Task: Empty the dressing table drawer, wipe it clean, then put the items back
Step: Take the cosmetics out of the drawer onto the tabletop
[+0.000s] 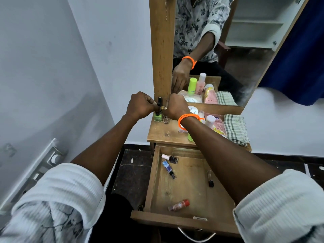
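Four small bottles are lying loose in the open drawer (184,188), which is sitting pulled out below both forearms, its pale wooden floor showing scuffs and dusty marks: a dark bottle with a pink cap (169,158) and a blue bottle (168,169) under the gap between the arms, a slim dark-capped vial (210,180) just beside the right forearm, and a red-capped bottle (178,205) nearest the drawer front. Two more bottles are standing upright on the tabletop (166,133) directly beneath the hands, a green nail polish (158,116) with a black cap and a small clear bottle (166,119) touching distance to its right. Further right of the right hand, one checked cloth (235,128) is lying folded, with a pink pouch (217,125), a white-capped bottle (209,120) and a round white jar (192,109) crowding between it and the wrist. The left hand (140,105) is curling closed, fingertips pinching at the black cap of the green polish. The right hand (175,106), wearing an orange band (188,120) at the wrist, is closing into a loose fist around something small and brassy above the clear bottle; what that is cannot be made out. Both hands are nearly meeting, knuckles close together.
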A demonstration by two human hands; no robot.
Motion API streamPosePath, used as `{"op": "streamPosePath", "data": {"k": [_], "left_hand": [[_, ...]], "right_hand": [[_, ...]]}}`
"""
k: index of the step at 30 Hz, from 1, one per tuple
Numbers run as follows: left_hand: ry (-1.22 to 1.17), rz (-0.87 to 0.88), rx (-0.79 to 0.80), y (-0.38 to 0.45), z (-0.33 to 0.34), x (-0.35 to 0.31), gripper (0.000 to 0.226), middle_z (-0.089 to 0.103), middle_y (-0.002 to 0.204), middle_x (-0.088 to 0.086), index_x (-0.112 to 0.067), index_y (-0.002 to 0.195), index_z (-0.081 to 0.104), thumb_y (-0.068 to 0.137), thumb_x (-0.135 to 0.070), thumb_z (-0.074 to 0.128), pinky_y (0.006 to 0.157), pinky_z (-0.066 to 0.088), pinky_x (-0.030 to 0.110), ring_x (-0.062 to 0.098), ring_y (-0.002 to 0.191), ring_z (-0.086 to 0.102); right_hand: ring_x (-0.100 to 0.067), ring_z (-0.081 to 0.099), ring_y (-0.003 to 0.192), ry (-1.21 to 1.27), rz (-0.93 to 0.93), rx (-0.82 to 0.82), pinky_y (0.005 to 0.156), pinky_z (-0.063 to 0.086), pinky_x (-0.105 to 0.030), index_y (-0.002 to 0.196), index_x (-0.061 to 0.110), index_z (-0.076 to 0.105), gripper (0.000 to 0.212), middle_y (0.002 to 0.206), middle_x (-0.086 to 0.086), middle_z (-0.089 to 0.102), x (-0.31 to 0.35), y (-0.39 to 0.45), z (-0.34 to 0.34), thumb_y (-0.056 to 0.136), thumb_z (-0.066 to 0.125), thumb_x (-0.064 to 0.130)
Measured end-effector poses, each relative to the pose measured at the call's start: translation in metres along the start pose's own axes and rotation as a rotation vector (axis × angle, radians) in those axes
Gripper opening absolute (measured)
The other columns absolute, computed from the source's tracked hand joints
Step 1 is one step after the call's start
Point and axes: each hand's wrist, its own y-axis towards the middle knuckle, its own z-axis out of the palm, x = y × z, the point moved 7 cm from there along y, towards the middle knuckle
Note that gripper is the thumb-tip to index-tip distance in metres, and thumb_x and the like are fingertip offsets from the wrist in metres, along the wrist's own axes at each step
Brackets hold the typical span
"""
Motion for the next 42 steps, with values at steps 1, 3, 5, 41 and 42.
{"op": "streamPosePath", "data": {"k": [1, 3, 5, 41, 42], "left_hand": [[0.001, -0.004, 0.001, 0.000, 0.000, 0.000, 0.020, 0.076, 0.078, -0.003, -0.014, 0.082, 0.085, 0.072, -0.029, 0.093, 0.076, 0.063, 0.038, 0.011, 0.072, 0.070], [0.004, -0.009, 0.007, 0.000, 0.000, 0.001, 0.020, 0.076, 0.078, -0.004, -0.015, 0.082, 0.085, 0.072, -0.030, 0.093, 0.076, 0.063, 0.038, 0.011, 0.073, 0.071], [0.002, -0.005, 0.012, -0.001, 0.000, 0.001, 0.019, 0.076, 0.078, -0.004, -0.016, 0.082, 0.085, 0.073, -0.030, 0.093, 0.077, 0.063, 0.038, 0.011, 0.073, 0.071], [0.657, 0.381, 0.507, -0.195, 0.143, 0.005, 0.023, 0.070, 0.123, 0.016, -0.011, 0.114, 0.075, 0.094, -0.016, 0.066, 0.095, 0.055, 0.039, 0.033, 0.110, 0.069], [0.664, 0.390, 0.499, -0.195, 0.144, 0.005, 0.024, 0.069, 0.125, 0.016, -0.012, 0.115, 0.075, 0.095, -0.018, 0.065, 0.096, 0.054, 0.038, 0.033, 0.111, 0.068]], "right_hand": [[-0.032, 0.059, 0.079, -0.002, 0.001, -0.004, 0.064, 0.043, -0.031, 0.099, 0.002, 0.063, 0.023, 0.098, -0.018, 0.065, 0.000, 0.000, -0.001, 0.082, 0.076, 0.011], [-0.031, 0.054, 0.077, -0.006, 0.004, -0.001, 0.064, 0.044, -0.031, 0.100, 0.001, 0.064, 0.023, 0.095, -0.017, 0.064, 0.000, 0.000, -0.001, 0.083, 0.076, 0.011], [-0.031, 0.055, 0.077, -0.016, 0.002, 0.017, 0.065, 0.046, -0.032, 0.100, 0.001, 0.063, 0.027, 0.090, -0.015, 0.061, 0.001, -0.001, -0.002, 0.081, 0.078, 0.013], [-0.019, 0.065, 0.083, -0.040, -0.004, 0.352, 0.073, 0.054, -0.029, 0.071, 0.029, 0.060, 0.020, 0.085, 0.005, 0.067, -0.153, -0.153, 0.090, 0.073, 0.065, 0.010], [-0.019, 0.065, 0.083, -0.027, 0.002, 0.354, 0.074, 0.055, -0.029, 0.070, 0.030, 0.060, 0.020, 0.086, 0.005, 0.068, -0.156, -0.154, 0.091, 0.073, 0.064, 0.011]]}}
